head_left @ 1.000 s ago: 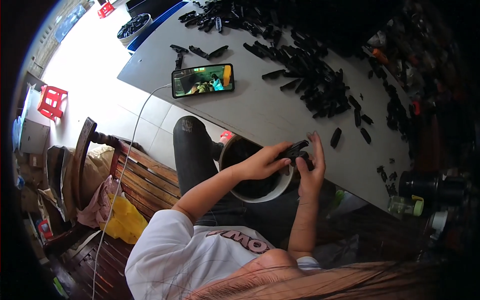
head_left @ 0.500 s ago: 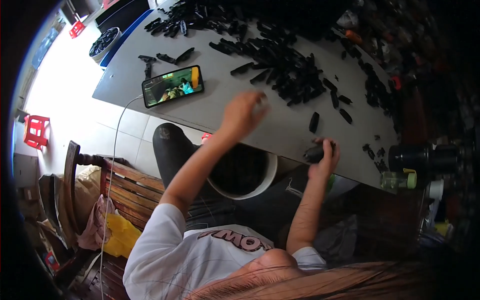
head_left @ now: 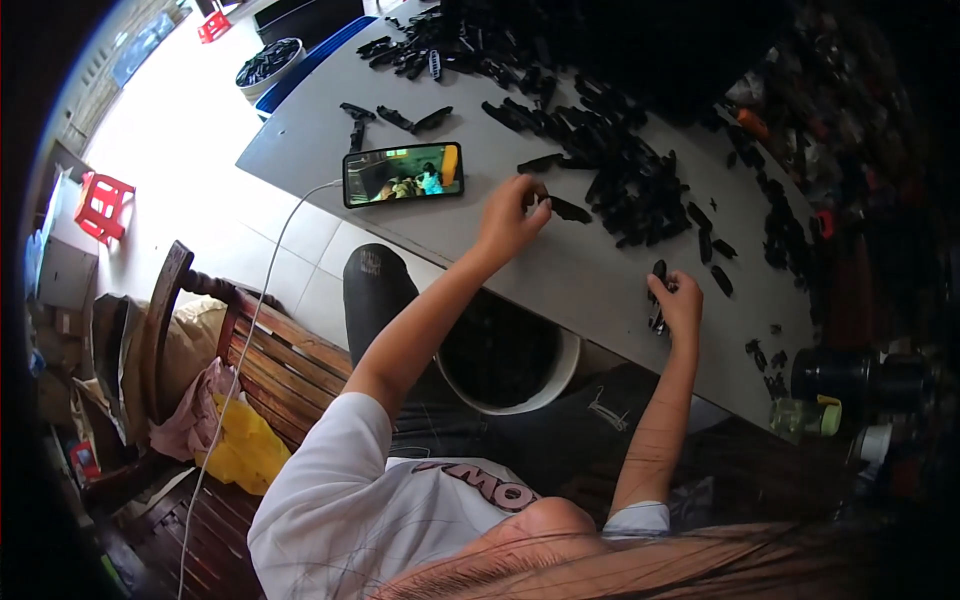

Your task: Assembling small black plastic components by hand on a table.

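Note:
My left hand (head_left: 512,222) is over the middle of the grey table (head_left: 440,228), fingers curled in a pinch at the near end of a slim, long black piece (head_left: 570,210). The piece points away toward a heap of similar black pieces (head_left: 635,195). Closer to the table's right side, my right hand (head_left: 682,305) is closed around a dark piece (head_left: 658,272) that sticks up past the fingertips. A shiny dark part (head_left: 657,320) shows below those fingers; whether it is a separate piece I cannot tell.
A phone (head_left: 405,175) with a lit screen and white cable stands left of my left hand. Under the table edge, a white bucket (head_left: 570,375) sits between my legs. A green-lidded bottle (head_left: 805,415) is at the right edge. A wooden bench (head_left: 285,345) is at left.
The view has shifted, so the scene sits further right and lower. My left hand has reached the slim black piece. My right hand has moved further over the table, onto a piece lying there.

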`<state>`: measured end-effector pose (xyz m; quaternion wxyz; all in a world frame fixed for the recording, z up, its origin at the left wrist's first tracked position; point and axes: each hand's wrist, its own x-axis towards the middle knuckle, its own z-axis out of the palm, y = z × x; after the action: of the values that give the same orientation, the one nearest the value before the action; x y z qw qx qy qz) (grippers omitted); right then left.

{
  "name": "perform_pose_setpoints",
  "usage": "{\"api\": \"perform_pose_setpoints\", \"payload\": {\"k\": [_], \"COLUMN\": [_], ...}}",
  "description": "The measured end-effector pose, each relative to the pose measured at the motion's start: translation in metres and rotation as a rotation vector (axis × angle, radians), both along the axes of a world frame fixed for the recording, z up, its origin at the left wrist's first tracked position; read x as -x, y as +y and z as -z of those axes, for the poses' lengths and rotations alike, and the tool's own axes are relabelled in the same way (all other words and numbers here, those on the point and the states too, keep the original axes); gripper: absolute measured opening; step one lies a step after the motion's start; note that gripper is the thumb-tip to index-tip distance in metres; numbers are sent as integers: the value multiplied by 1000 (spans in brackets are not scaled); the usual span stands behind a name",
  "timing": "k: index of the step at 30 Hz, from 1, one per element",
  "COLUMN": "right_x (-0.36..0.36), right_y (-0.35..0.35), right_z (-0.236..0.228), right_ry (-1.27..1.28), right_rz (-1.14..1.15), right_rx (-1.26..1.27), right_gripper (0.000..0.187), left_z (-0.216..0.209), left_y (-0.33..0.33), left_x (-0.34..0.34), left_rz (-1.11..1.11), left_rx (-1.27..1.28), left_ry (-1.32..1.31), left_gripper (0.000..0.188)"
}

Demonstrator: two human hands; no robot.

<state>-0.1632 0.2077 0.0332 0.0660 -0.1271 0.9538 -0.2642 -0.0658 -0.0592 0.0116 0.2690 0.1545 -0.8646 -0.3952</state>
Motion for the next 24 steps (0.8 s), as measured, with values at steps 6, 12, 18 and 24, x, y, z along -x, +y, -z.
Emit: {"api": "perform_pose_setpoints", "payload": {"k": [6, 12, 18, 24], "right_x": [-59, -105, -121, -142], "right_y": [-9, -27, -32, -47], "right_z": [6, 2, 5, -2], "right_ry": [-328, -540, -492, -317], "right_rz": [-127, -133, 56, 6], "right_rx": [943, 1371, 1416, 1271], "right_gripper": [24, 27, 26, 22], "left_z": [-5, -10, 2, -4], "left_y": [20, 34, 52, 60], "left_x": [-33, -58, -78, -89], "left_rz": [444, 650, 718, 555], "left_rx": [-1365, -1422, -1082, -696], "left_ry": [263, 9, 88, -156], "left_gripper": [17, 21, 38, 31]}}
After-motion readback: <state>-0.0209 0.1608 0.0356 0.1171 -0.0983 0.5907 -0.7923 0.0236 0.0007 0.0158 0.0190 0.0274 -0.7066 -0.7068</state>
